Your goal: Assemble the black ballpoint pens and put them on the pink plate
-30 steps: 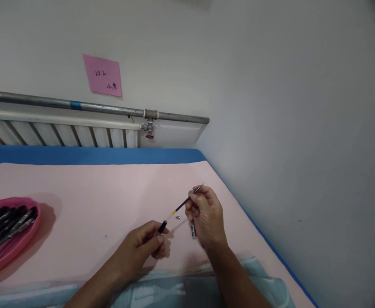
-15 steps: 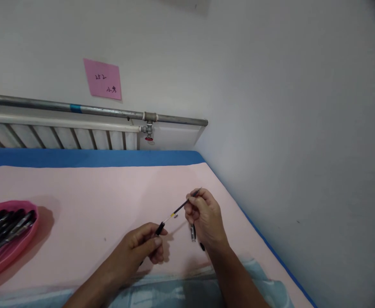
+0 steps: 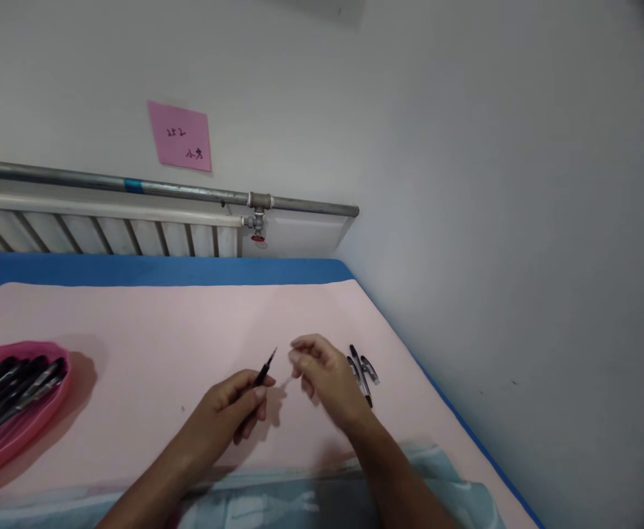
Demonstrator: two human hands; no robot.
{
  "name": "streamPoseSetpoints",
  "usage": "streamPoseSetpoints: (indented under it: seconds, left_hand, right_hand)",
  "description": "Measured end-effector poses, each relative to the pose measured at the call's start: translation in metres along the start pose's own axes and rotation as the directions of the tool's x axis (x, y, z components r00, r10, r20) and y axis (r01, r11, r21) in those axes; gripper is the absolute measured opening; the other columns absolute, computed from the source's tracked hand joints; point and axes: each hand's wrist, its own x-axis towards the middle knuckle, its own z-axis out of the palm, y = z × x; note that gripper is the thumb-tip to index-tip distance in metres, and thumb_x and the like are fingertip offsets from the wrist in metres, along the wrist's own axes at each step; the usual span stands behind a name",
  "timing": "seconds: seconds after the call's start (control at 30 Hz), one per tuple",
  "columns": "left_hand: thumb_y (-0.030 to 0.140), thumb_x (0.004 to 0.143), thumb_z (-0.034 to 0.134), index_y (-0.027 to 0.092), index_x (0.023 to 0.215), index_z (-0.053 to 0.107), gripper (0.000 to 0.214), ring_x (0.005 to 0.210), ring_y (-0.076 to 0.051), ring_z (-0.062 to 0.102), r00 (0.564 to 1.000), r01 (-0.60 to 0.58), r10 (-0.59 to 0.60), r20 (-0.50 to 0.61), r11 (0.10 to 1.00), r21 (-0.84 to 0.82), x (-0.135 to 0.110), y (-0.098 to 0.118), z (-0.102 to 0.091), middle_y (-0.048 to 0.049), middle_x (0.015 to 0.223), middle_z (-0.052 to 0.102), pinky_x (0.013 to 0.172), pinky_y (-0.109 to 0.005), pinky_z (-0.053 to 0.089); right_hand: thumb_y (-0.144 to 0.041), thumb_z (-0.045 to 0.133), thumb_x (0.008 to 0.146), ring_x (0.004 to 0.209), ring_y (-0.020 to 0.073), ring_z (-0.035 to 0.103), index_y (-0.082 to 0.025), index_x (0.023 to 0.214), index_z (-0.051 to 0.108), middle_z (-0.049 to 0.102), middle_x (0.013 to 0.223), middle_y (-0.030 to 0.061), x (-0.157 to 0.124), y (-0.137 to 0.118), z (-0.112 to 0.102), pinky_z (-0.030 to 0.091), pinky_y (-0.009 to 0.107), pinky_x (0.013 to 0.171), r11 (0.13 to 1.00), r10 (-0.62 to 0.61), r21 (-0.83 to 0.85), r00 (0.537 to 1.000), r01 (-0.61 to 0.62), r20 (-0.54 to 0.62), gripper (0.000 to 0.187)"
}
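My left hand [image 3: 231,408] is closed around a black pen barrel [image 3: 262,375], which tilts up to the right. A thin refill tip [image 3: 272,356] sticks out of its front end. Just right of that tip, my right hand [image 3: 325,375] has its thumb and forefinger drawn together; what they pinch, if anything, is too small to make out. Beyond the right hand, a slim black pen part [image 3: 362,375] lies on the pink surface, beside a clear-and-black pen cap [image 3: 371,369]. Another cap [image 3: 351,366] is partly hidden by the hand.
A pink basket [image 3: 60,400] of several black pens [image 3: 10,389] stands at the left on the pink tabletop [image 3: 151,338]. Light blue cloth [image 3: 278,507] lies along the near edge. A wall [image 3: 492,257] borders the right side; a radiator [image 3: 106,235] and pipe are behind.
The refill with the yellow band has gone into the barrel, leaving only its tip out. My right hand has moved left and let go of the refill. The small silver piece has gone from sight.
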Motion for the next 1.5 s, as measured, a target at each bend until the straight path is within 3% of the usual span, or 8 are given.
streamPoseSetpoints:
  seconds: [0.1,0.2,0.3,0.4,0.67,0.97,1.33,1.5]
  left_hand:
    - [0.042,0.076,0.052,0.017,0.098,0.054,0.033,0.041,-0.005,0.035,0.999,0.015,-0.016,-0.034,0.999,-0.041,0.001,0.001,-0.003,0.005,0.061,0.05,0.038,-0.018,0.022]
    - [0.044,0.077,0.05,0.018,0.102,0.052,0.036,0.039,-0.004,0.034,0.999,0.023,-0.025,-0.03,0.997,-0.068,0.002,0.001,-0.003,0.0053,0.062,0.05,0.037,-0.018,0.019]
    - [0.047,0.077,0.048,0.018,0.105,0.051,0.04,0.038,-0.003,0.033,0.998,0.046,-0.05,-0.042,0.996,-0.08,0.002,0.001,-0.001,0.0055,0.06,0.05,0.037,-0.017,0.017]
    - [0.049,0.075,0.05,0.018,0.103,0.052,0.042,0.038,-0.003,0.032,0.997,0.062,-0.065,-0.038,0.994,-0.091,0.002,0.001,-0.001,0.0054,0.059,0.05,0.037,-0.017,0.016]
    - [0.048,0.076,0.049,0.017,0.095,0.055,0.037,0.037,-0.003,0.032,0.999,0.033,-0.035,-0.022,0.997,-0.073,0.003,0.002,-0.001,0.0053,0.058,0.049,0.037,-0.017,0.018]
    - [0.045,0.078,0.046,0.017,0.095,0.054,0.033,0.038,-0.004,0.035,0.999,0.027,-0.028,-0.031,0.999,-0.04,0.002,0.003,-0.001,0.0046,0.059,0.05,0.036,-0.017,0.02]
    - [0.044,0.079,0.045,0.017,0.094,0.053,0.032,0.038,-0.004,0.035,1.0,0.018,-0.019,-0.021,1.0,-0.014,0.005,-0.006,-0.002,0.0054,0.058,0.05,0.035,-0.016,0.02]
    - [0.043,0.08,0.044,0.016,0.088,0.052,0.03,0.037,-0.003,0.033,1.0,0.022,-0.022,0.001,0.999,0.032,0.003,-0.002,-0.003,0.0058,0.056,0.049,0.036,-0.017,0.019]
  right_hand:
    - [-0.024,0.044,0.08,0.057,0.0111,0.05,-0.018,0.076,0.055,0.055,0.064,-0.0015,0.006,0.007,-0.008,0.037,0.021,0.053,0.94,-0.113,-0.334,0.988,0.073,-0.103,0.013]
    - [-0.016,0.042,0.08,0.071,0.0142,0.053,-0.017,0.074,0.057,0.059,0.076,0.0038,0.007,0.018,-0.007,0.036,0.024,0.064,0.675,-0.16,-0.721,0.985,0.158,0.065,0.016]
    - [-0.013,0.041,0.08,0.075,0.0169,0.055,-0.015,0.083,0.058,0.059,0.085,0.0084,0.007,0.028,0.0,0.034,0.026,0.065,0.442,-0.064,-0.883,0.988,0.157,0.144,0.017]
    - [-0.009,0.041,0.079,0.074,0.0181,0.055,-0.013,0.081,0.058,0.06,0.084,0.0101,0.01,0.032,0.003,0.033,0.026,0.064,0.375,-0.017,-0.918,0.991,0.131,0.134,0.018]
    - [-0.015,0.038,0.084,0.08,0.0145,0.054,-0.016,0.088,0.058,0.06,0.09,0.0067,0.021,0.024,-0.018,0.033,0.023,0.069,0.506,-0.125,-0.86,0.992,0.074,0.012,0.02]
    - [-0.014,0.04,0.084,0.079,0.0148,0.054,-0.014,0.082,0.059,0.058,0.086,0.0075,0.026,0.032,-0.006,0.035,0.023,0.07,0.422,-0.042,-0.879,0.973,0.222,0.226,0.019]
    - [-0.015,0.042,0.081,0.075,0.0175,0.053,-0.014,0.081,0.058,0.059,0.082,0.0085,0.021,0.031,0.006,0.036,0.027,0.067,0.521,-0.086,-0.826,0.976,0.216,0.201,0.016]
    - [-0.025,0.043,0.082,0.057,0.0114,0.051,-0.016,0.092,0.059,0.056,0.066,0.0004,0.017,0.022,0.001,0.038,0.023,0.054,0.94,-0.075,-0.321,0.988,0.115,0.134,0.02]
